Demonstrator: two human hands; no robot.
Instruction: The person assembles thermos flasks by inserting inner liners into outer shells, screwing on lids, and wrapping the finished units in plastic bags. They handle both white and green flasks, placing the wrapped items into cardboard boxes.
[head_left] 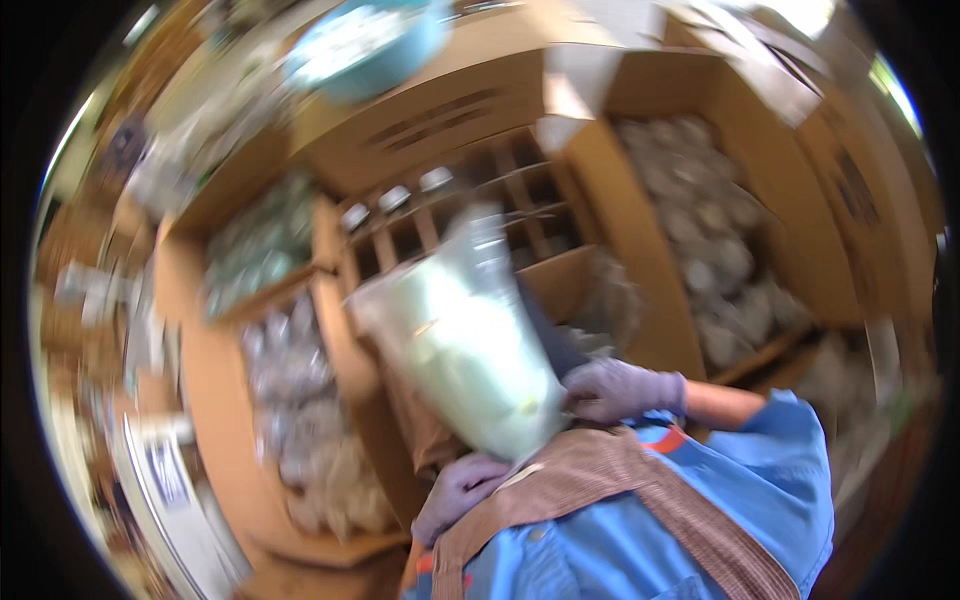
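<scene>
Nearest the camera, bottom of frame: brown ribbed apron [590, 465] over a blue shirt [775, 470]. Just above it, centre of frame, is the plastic bag [465, 340], see-through with pale green contents, tilted and motion-blurred, in front of the cartons. Right hand [620, 388], purple-grey glove, is at the bag's lower right edge, fingers curled together and clamped on it. Left hand [460, 495], same glove colour, is at the bag's bottom edge; fingers close together, can't tell if they pinch it.

Surroundings are mostly open cardboard. Upper centre: divided carton [440, 115], flap up, white-capped bottles [436, 180] in some cells along its left and back. Right side: tall carton [790, 200] with whitish, see-through items [690, 195], too blurred to identify. Left side: long carton [210, 430], greenish clear items [260, 250] toward its upper end, clear wrapped bundles [295, 370] lower down. Top, left of centre: light blue basin [365, 88] full of small white pieces [350, 40]. Far left: brown boxes [75, 245], blurred. Lower left: white panel [145, 490] with a dark blue label [168, 475]. Bright light [805, 15], upper right.
</scene>
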